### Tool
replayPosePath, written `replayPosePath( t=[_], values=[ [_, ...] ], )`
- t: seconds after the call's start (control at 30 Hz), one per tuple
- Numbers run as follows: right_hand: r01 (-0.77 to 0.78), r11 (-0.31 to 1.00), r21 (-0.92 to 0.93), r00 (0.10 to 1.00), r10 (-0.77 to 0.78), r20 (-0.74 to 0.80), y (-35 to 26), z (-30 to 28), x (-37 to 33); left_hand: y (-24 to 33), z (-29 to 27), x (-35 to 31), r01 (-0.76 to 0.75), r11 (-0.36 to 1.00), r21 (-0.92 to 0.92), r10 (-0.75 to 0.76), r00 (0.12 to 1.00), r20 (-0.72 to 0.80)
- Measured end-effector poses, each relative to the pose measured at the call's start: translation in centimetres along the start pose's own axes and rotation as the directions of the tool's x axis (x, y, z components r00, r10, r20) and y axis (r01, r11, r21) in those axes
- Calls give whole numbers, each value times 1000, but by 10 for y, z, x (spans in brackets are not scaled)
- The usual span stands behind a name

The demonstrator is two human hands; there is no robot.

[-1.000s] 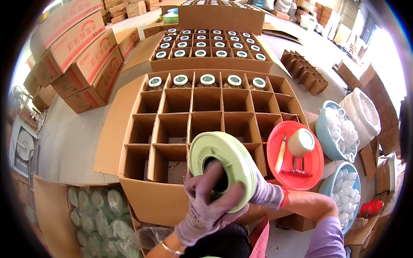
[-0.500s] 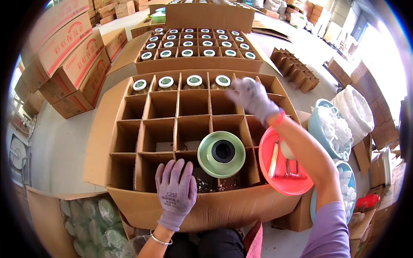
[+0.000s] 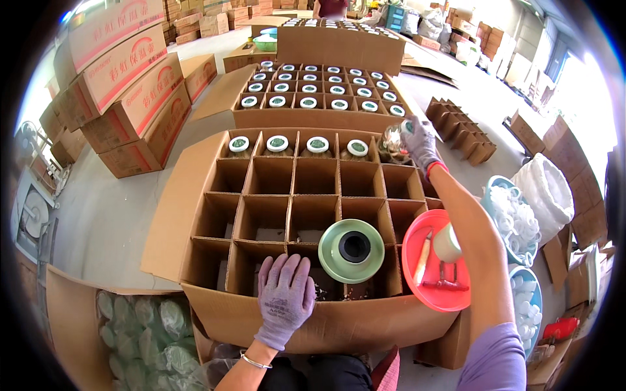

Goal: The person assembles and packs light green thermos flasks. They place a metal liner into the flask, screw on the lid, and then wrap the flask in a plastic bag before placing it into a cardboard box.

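The shiny bottle (image 3: 393, 146) is at the back right of the near carton (image 3: 355, 326), its body against the rear row of cardboard dividers (image 3: 270, 177); whether its base clears the compartment cannot be told. It looks like thin, mirrored glass, so it is probably light, rigid, slick under a glove and easily cracked by a knock; the neck just below its pale top seems the safest place to hold, with the body kept off the board edges. The right hand (image 3: 421, 141) grasps it up there, fingers bent about the top, the arm (image 3: 475, 251) stretched far forward over the red basin (image 3: 445, 298). The left hand (image 3: 285, 301) lies palm down on the carton's front edge, fingers extended, close together and gripping nothing, near the green plastic piece (image 3: 340, 266) resting on the dividers
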State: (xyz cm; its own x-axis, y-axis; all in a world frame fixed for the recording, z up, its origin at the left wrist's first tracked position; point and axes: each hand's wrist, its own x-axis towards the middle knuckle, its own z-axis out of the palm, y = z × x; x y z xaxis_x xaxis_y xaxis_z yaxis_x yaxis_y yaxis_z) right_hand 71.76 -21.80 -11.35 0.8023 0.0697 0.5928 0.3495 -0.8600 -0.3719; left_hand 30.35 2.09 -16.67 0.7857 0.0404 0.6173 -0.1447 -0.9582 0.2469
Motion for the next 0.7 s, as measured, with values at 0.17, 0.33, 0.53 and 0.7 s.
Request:
replayPosePath(
  t=[0.17,0.33,0.53,0.7],
  values=[
    [-307,488,817,951,127,282,-80,-75,-24,-26,-26,-10,194,935,-298,-225,972,-73],
    [-769,-145,622,636,-264,725,-108,-117,-110,5,-72,69,230,673,-703,-305,952,19],
    [-926,-126,356,377,-319,870,-212,-92,-211,-20,-120,87,0,780,-626,-167,964,-207],
    [-923,-251,292,379,-457,805,-257,-112,-230,0,-162,74,-100,929,-356,-28,941,-336]
  ],
)
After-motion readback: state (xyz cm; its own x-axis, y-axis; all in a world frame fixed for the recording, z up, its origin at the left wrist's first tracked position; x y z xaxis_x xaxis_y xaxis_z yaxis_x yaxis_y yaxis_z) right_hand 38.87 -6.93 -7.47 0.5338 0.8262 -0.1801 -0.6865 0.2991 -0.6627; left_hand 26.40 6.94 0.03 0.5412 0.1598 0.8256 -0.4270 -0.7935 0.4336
